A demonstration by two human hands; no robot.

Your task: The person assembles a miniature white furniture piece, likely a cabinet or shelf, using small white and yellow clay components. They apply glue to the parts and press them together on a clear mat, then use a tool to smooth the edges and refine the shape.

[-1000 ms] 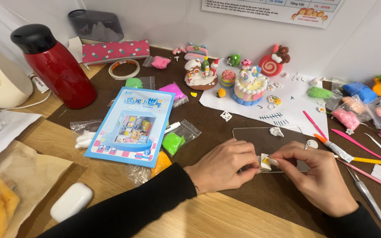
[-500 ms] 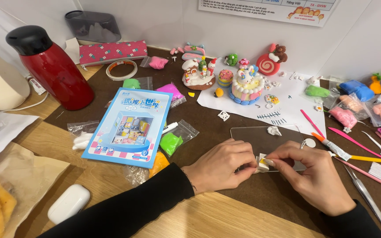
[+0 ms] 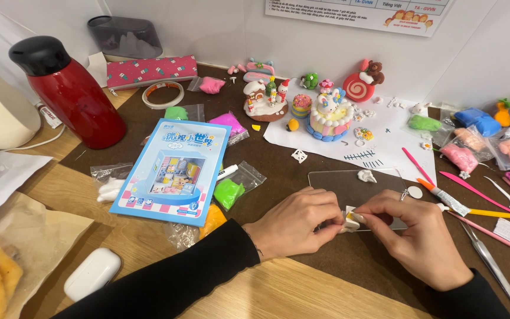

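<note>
My left hand [image 3: 299,221] and my right hand [image 3: 411,233] meet over the near edge of a clear plastic sheet [image 3: 349,184] on the brown mat. Between their fingertips sits a small white and yellow clay piece [image 3: 351,219], pinched from both sides. A tiny white clay shape [image 3: 366,175] lies on the sheet's far part. Both sleeves are black.
A blue booklet [image 3: 172,169] lies left of the hands, with green clay bags [image 3: 229,192] beside it. Clay cake figures [image 3: 327,115] stand on white paper at the back. Pink and metal modelling tools [image 3: 473,195] lie right. A red flask [image 3: 69,91] stands left; a white earbud case [image 3: 92,273] lies near.
The hands stay together on the small clay piece. The view has shifted slightly; nothing else has moved.
</note>
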